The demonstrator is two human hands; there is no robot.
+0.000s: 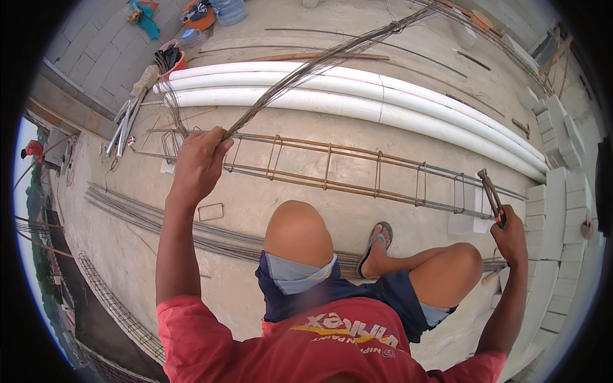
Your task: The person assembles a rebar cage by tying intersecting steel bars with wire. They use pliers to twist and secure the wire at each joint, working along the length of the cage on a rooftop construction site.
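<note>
My left hand is closed around the near end of a bundle of thin tie wires that stretches up and to the right across the slab. My right hand grips a pair of pincers with the jaws pointing up, near the right end of a rusty rebar cage. The cage lies flat on the concrete in front of my bent knees, with square stirrups spaced along its long bars. I sit in a red shirt and blue shorts, one foot in a sandal.
Three long white plastic pipes lie beyond the cage. Straight rebars rest on the slab at left. Grey concrete blocks are stacked at right. Buckets and tools sit at the far left, and the slab edge drops off at left.
</note>
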